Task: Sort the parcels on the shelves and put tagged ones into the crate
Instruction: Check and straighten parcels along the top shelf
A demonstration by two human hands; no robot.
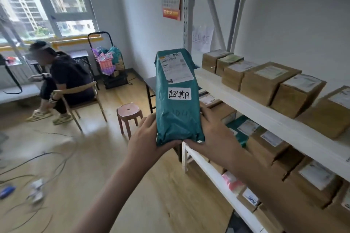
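While I watch from afar, left hand (pixel 145 136) and right hand (pixel 214 138) both grasp the teal parcel (pixel 178 104) upright, handwritten tag (pixel 179 93) facing me, beside white shelves (pixel 246 100) of cardboard boxes (pixel 269 81).

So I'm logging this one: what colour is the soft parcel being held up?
Teal green parcel, with white labels; both hands grip its lower end. Seen in the head view.
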